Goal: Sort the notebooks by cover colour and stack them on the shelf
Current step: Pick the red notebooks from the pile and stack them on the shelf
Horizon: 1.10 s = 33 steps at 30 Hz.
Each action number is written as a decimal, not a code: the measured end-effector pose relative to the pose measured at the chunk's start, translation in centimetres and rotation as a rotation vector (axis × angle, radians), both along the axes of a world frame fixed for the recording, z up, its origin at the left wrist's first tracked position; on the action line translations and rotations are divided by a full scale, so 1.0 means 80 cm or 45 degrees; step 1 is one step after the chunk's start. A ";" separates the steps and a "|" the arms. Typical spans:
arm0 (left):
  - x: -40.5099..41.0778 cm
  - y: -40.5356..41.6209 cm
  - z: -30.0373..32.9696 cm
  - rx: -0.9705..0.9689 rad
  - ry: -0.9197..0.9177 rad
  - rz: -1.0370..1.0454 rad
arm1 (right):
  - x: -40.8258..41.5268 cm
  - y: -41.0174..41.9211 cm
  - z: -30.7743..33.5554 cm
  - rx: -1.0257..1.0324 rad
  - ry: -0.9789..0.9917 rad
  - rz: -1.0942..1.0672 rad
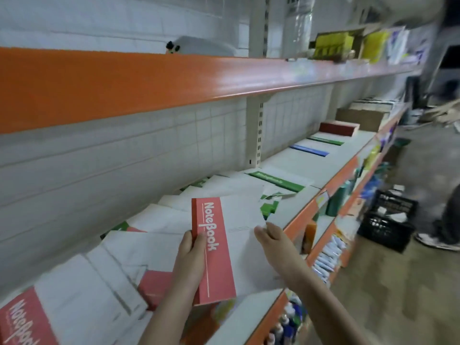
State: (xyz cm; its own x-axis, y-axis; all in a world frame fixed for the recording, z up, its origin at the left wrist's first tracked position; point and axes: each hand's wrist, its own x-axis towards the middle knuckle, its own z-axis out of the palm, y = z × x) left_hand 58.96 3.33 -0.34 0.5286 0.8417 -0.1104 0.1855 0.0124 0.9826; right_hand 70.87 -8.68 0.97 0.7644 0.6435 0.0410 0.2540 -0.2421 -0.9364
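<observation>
Red-spined notebook (225, 247) gripped at spine by left hand (190, 255), right hand (271, 239) pinching its far edge.

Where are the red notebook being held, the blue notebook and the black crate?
red notebook (219, 255): head view, on its red cover band.
blue notebook (310, 150): head view, on its blue band.
black crate (388, 220): head view, on its side wall.

white tiled wall (124, 145), concrete floor (398, 282), black crate (388, 220)

A: What is the notebook (219, 247) cover at 6 o'clock?
B: Matt red-and-white card.
A: And the shelf edge (149, 80) at 10 o'clock?
B: Smooth, glossy orange-painted metal.
</observation>
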 end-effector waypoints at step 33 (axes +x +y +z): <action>0.551 -0.252 -0.026 -0.182 -0.007 -0.838 | 0.464 -0.311 -0.051 -0.073 0.119 -0.753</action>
State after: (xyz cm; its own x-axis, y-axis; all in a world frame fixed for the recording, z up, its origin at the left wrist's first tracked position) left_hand 103.05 -16.84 -2.44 0.9272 0.3212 -0.1925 0.1938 0.0284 0.9806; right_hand 108.03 -33.53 -3.12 0.9921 0.1070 -0.0659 -0.0220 -0.3683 -0.9294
